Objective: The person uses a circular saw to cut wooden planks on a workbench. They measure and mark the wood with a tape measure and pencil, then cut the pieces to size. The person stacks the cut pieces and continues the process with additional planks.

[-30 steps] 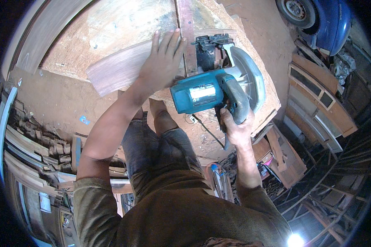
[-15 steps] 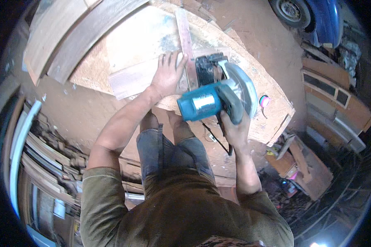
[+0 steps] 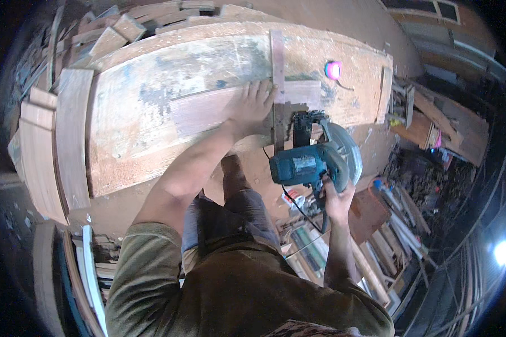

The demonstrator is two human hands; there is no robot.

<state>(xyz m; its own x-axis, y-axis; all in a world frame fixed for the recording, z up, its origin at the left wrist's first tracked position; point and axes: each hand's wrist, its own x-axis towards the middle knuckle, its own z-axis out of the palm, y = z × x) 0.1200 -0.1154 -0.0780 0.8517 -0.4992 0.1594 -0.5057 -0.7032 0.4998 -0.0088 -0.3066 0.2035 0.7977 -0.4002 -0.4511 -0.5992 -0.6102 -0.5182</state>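
My left hand [image 3: 252,106] lies flat with fingers stretched out on a reddish wooden board [image 3: 202,109], its fingertips reaching a narrow wooden strip [image 3: 278,64] laid across that board. Closed round the rear handle of a teal circular saw [image 3: 298,164] is my right hand [image 3: 338,197]. The saw stands right of the strip, at the near edge of the workbench [image 3: 129,163], with its dark base plate close to the board. Its blade and the underside of the base are hidden. A black cord hangs below the saw.
On the bench at right sits a round pink-lit object [image 3: 332,70] with a short dark tail. Wide planks [image 3: 73,135] rest at the left end. Scrap wood [image 3: 118,36] is heaped beyond the bench. More timber [image 3: 385,247] lies on the floor at lower right.
The view has swung, showing more of the bench. The saw has come back toward me along the strip, to the near edge. My left hand stays pressed on the board beside the strip.
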